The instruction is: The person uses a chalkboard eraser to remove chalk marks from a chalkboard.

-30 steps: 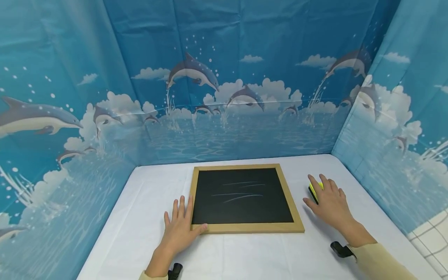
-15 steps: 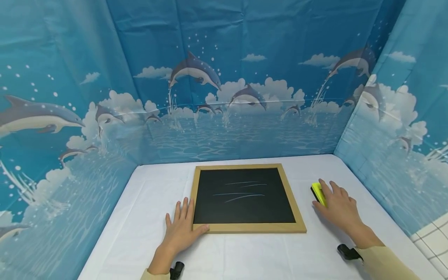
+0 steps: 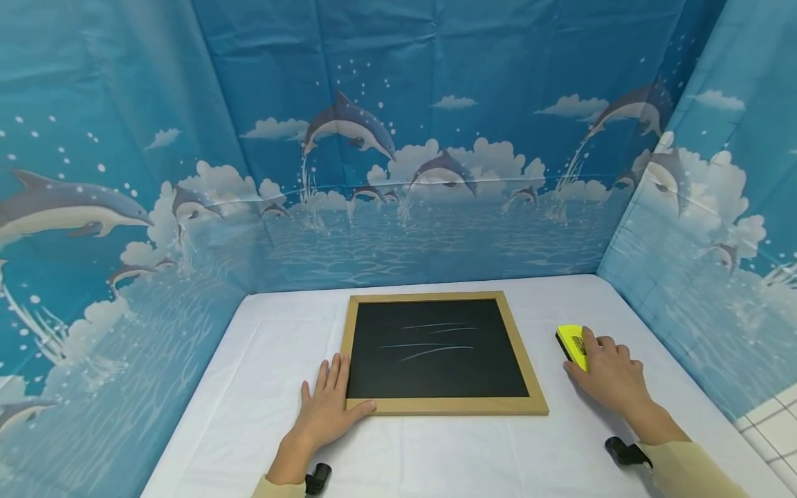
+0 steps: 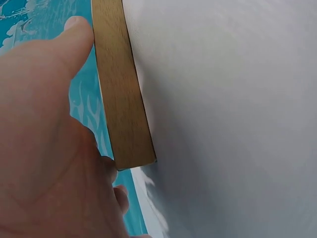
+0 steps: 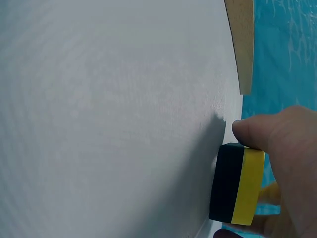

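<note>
A small chalkboard (image 3: 438,379) in a wooden frame lies flat on the white-covered table, with several thin pale chalk lines across its black face. My left hand (image 3: 325,413) rests at its near left corner, fingers straight along the left side and thumb on the front strip. In the left wrist view the thumb touches the wooden frame (image 4: 121,84). Right of the board, my right hand (image 3: 613,377) holds a yellow and black chalkboard eraser (image 3: 571,342). The right wrist view shows thumb and fingers on opposite sides of the eraser (image 5: 248,186), black side toward the tabletop.
A white cloth covers the table (image 3: 461,453). Blue dolphin-print curtains (image 3: 398,242) stand along its back and both sides. White tiles (image 3: 768,429) show at the lower right. A black wrist-camera mount (image 3: 625,453) sits at the right wrist, another (image 3: 319,478) at the left.
My right hand has shifted right and toward me over the eraser, and its fingers have closed on it; more of the yellow top now shows. The left hand stays at the board's corner.
</note>
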### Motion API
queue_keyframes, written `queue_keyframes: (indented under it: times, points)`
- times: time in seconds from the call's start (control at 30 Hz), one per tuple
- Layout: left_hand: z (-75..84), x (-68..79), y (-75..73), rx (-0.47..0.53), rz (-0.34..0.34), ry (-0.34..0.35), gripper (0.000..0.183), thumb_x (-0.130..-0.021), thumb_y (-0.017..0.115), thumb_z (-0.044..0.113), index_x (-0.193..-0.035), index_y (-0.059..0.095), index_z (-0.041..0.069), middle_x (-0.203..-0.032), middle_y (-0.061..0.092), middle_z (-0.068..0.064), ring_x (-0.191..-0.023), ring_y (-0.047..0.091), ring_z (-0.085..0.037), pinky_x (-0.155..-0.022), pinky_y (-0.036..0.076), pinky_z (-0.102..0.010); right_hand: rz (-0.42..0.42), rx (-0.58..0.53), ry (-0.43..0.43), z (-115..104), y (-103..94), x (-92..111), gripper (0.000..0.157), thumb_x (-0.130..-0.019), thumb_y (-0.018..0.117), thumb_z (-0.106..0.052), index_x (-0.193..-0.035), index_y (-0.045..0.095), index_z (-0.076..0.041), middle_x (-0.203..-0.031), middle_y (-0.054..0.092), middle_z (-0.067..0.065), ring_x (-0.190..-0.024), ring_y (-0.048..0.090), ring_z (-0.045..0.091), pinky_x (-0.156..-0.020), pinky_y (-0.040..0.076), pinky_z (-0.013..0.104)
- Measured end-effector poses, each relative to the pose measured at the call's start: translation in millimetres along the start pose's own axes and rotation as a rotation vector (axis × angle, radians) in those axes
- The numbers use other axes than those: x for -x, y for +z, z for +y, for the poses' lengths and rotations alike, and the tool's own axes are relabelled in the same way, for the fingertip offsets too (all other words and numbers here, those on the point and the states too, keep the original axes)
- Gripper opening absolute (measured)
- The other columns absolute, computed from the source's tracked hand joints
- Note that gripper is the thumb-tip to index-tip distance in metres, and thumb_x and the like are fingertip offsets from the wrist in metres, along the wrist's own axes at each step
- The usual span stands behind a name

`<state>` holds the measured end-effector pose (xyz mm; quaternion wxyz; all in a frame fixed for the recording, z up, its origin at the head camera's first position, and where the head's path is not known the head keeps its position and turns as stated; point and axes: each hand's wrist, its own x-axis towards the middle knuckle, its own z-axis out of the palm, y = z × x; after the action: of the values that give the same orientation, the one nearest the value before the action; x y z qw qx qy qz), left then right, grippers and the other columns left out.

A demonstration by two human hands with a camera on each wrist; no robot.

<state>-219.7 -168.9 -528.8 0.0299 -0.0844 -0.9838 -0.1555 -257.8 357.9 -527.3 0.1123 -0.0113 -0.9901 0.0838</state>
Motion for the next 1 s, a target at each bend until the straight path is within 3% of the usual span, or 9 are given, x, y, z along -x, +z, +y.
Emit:
queue_keyframes:
  times: [0.27, 0.63, 1.0]
  points:
    - [1.1, -0.9, -2.7, 0.021, -0.002, 0.007, 0.101, -0.073, 0.044, 0.076, -0.148, 0.008, 0.018, -0.152, 0.007, -0.003, -0.137, 0.004, -0.030, -0.095, 0.006, -0.067, 0.017, 0.006, 0.028, 5, 2.7, -1, 0.091, -0.077, 0.062, -0.055, -0.131, 0.033, 0.013, -0.106, 0.039, 0.036, -0.085, 0.040, 0.049, -0.055, 0.034, 0.057]
    - [0.0, 0.3, 0.4, 0.008, -0.018, 0.010, 0.103, -0.073, 0.042, 0.078, -0.147, 0.006, 0.017, -0.152, 0.005, -0.002, -0.137, 0.003, -0.028, -0.097, 0.006, -0.065, 0.043, 0.004, -0.008, 6, 3.3, 1, 0.081, -0.076, 0.069, -0.037, -0.134, 0.033, 0.008, -0.103, 0.042, 0.033, -0.083, 0.041, 0.046, -0.058, 0.034, 0.055]
    - [6.2, 0.8, -3.2, 0.037, -0.038, 0.036, 0.104, -0.075, 0.041, 0.075, -0.147, 0.004, 0.010, -0.152, 0.000, -0.009, -0.137, -0.001, -0.028, -0.098, 0.007, -0.064, 0.063, -0.071, -0.034, -7, -11.2, 3, 0.075, -0.074, 0.073, -0.022, -0.133, 0.037, 0.007, -0.114, 0.040, 0.030, -0.093, 0.035, 0.046, -0.067, 0.036, 0.059]
